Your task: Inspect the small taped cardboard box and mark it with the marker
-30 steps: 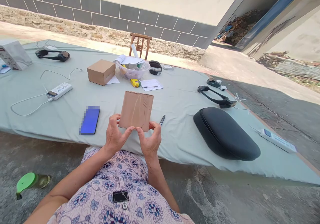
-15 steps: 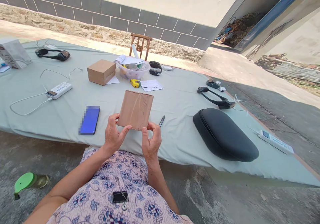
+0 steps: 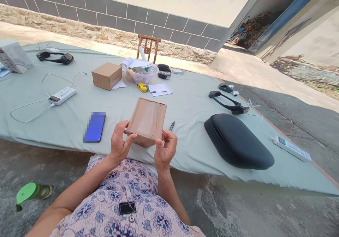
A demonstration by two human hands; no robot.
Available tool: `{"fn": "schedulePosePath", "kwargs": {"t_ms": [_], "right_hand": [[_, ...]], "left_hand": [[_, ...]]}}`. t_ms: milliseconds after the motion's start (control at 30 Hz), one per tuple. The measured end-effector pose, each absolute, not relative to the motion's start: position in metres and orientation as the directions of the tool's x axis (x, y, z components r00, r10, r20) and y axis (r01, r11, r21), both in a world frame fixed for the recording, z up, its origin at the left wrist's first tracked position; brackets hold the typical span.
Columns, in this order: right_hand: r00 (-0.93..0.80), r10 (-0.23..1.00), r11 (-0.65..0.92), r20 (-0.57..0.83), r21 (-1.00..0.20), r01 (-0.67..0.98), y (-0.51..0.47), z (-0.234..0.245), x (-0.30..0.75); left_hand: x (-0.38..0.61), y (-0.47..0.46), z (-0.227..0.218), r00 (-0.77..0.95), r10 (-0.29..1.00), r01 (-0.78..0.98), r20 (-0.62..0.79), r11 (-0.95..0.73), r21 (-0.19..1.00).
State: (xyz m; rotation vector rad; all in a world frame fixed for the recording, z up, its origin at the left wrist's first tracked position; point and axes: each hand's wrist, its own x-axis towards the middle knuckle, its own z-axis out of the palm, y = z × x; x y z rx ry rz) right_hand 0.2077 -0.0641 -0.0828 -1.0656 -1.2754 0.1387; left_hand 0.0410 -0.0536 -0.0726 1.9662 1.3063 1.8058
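Note:
Between my two hands is a small brown cardboard box point(image 3: 147, 119), tilted so that its taped face and its near side show. My left hand point(image 3: 120, 140) grips the left near corner, thumb along the front edge. At the right near corner my right hand point(image 3: 164, 149) holds it, thumb up against the side; its other fingers are partly behind the box. Just beyond that hand lies a black marker pen point(image 3: 172, 126). To the left of my left hand, a phone point(image 3: 95, 127) with a blue screen rests on the cloth.
A second cardboard box point(image 3: 106, 76), a plastic basket point(image 3: 141, 76), a yellow tape measure point(image 3: 143, 87) and a paper with a pen point(image 3: 160, 90) stand farther back. A black case point(image 3: 238, 141) lies right, a white power bank point(image 3: 62, 96) left. A green-lidded bottle point(image 3: 29, 193) is on the ground.
The box has tipped, so its near side now shows below the taped face. It has shifted slightly right and toward me, with my right hand moving right too.

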Motion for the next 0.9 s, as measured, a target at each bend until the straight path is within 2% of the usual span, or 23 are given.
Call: {"fn": "schedulePosePath", "kwargs": {"t_ms": [133, 333, 467, 600, 767, 900], "right_hand": [[0.345, 0.653, 0.529, 0.675, -0.732, 0.430, -0.054, -0.083, 0.213], [0.312, 0.706, 0.481, 0.636, -0.754, 0.448, -0.043, -0.091, 0.217], [0.298, 0.766, 0.482, 0.569, -0.816, 0.320, -0.033, -0.109, 0.228], [0.250, 0.845, 0.427, 0.473, -0.878, 0.216, -0.024, -0.131, 0.241], [0.209, 0.921, 0.248, 0.329, -0.908, 0.338, -0.022, -0.146, 0.244], [0.235, 0.924, 0.172, 0.301, -0.878, 0.447, -0.021, -0.148, 0.236]], "left_hand": [[0.040, -0.048, -0.077, -0.107, 0.682, 0.474, 0.724, -0.605, 0.640], [0.034, -0.038, -0.085, -0.109, 0.745, 0.417, 0.658, -0.567, 0.710], [0.028, -0.032, -0.092, -0.087, 0.782, 0.287, 0.617, -0.573, 0.768], [0.022, -0.023, -0.108, -0.018, 0.879, 0.192, 0.476, -0.464, 0.865], [0.020, -0.010, -0.132, 0.079, 0.958, 0.264, 0.276, -0.287, 0.921], [0.022, -0.003, -0.145, 0.078, 0.962, 0.368, 0.261, -0.272, 0.889]]}}
